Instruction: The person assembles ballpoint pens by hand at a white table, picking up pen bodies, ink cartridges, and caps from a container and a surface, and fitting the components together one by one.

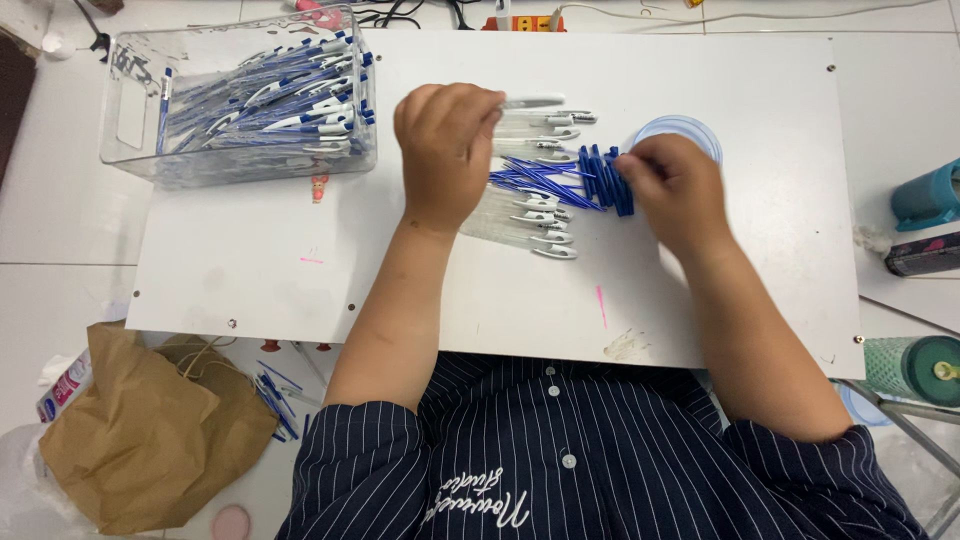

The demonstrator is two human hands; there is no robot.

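Clear pen barrel (535, 101) juts from the fingertips of the left hand (447, 150), pinched there. Right hand (672, 185) grips blue pen caps (603, 178); loose parts (540, 190) lie between both hands.

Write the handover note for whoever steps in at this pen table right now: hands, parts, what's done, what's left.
Left hand: closed on a clear pen barrel, above the row of barrels.
Right hand: fingers on the blue caps, beside a round clear lid.
Parts: clear barrels with white clips and thin blue refills lie loose mid-board.
Done: clear bin, upper left, is heaped with assembled blue-and-white pens.
Left: the loose barrels, refills and caps on the board are not yet put together.
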